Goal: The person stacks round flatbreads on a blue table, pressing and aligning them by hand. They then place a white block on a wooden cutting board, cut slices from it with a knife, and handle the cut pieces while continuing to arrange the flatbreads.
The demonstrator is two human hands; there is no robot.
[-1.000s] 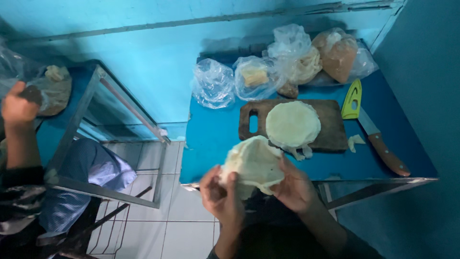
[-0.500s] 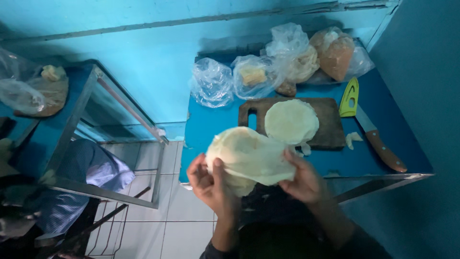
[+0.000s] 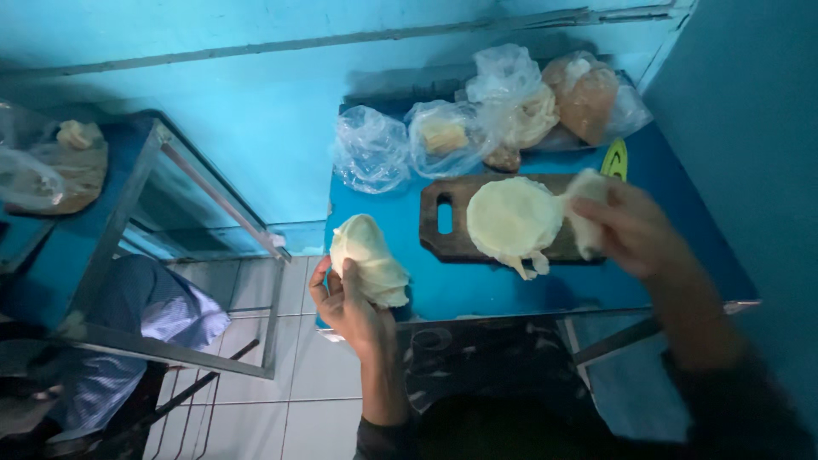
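My left hand (image 3: 345, 300) holds a pale, crumpled cabbage leaf (image 3: 366, 258) over the near left corner of a blue table (image 3: 477, 290). My right hand (image 3: 635, 232) grips a smaller pale leaf piece (image 3: 584, 203) at the right end of a dark wooden cutting board (image 3: 452, 223). A halved cabbage (image 3: 514, 218) lies cut side up on the board, just left of my right hand.
Several plastic bags (image 3: 371, 149) with food stand along the table's back edge by the blue wall. A green-handled tool (image 3: 615, 158) pokes out behind my right hand. A second blue table (image 3: 128, 196) with a metal frame stands at left, and a seated person's clothes (image 3: 136, 324) show below it.
Both hands held one large leaf together before. Now the left hand keeps it at the table's left corner, and the right hand has moved right to the board with a smaller piece.
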